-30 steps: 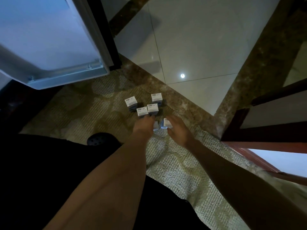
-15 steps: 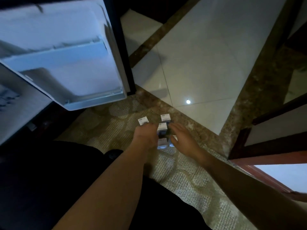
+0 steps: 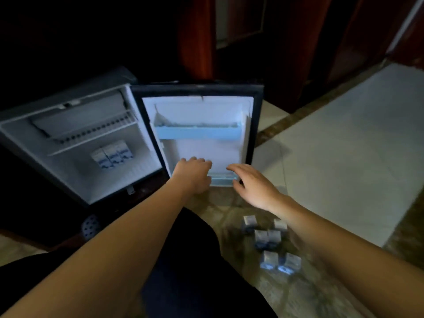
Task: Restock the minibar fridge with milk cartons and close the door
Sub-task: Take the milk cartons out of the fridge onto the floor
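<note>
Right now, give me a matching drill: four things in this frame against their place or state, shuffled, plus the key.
Things
1. fridge door
2. row of three cartons
3. loose cartons
4. right hand

Place or state
A. on the carpet
B. empty, fingers spread
C. swung wide open
D. inside the fridge, below the wire shelf

Pairs: 1-C, 2-D, 3-A, 4-B

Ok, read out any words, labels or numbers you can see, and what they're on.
Nothing can be read.
Three milk cartons in the fridge: blue print, too blurred.
The loose cartons on the carpet: markings too blurred.
Fridge door: no lettering visible.
</note>
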A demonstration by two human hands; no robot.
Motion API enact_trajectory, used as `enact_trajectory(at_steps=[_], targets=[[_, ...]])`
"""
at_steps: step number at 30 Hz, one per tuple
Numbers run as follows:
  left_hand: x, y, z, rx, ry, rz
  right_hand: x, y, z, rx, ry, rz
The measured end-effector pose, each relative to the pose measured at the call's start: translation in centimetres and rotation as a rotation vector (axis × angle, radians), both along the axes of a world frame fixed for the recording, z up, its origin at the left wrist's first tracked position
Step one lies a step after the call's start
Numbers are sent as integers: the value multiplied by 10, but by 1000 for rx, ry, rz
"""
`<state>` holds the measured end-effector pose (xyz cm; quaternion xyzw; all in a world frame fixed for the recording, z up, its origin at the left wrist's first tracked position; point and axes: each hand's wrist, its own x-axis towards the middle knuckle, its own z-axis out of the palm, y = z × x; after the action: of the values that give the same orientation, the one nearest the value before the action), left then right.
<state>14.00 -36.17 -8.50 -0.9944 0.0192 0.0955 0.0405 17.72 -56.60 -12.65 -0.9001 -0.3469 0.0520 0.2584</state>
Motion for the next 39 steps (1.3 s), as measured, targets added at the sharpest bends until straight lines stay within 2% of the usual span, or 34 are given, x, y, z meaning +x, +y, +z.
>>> enact_trajectory(at_steps=[5,12,20,29,34,39], targets=[[-28,71,31,-140,-44,210,11,75,38,-47,-58,149],[-71,168,25,-107,-44,345,11,179,46,-129,-96,327],[-84,253,-5,-95,-97,431,22,286,31,-177,-122,453],[-60,330,-71,-143,-152,508,57,385,-18,-264,-91,520],[-33,364,-107,-260,-217,615,82,435,-60,-255,-87,530],[-5,394,-149,-272,-249,607,105,479,-99,-205,-111,533]])
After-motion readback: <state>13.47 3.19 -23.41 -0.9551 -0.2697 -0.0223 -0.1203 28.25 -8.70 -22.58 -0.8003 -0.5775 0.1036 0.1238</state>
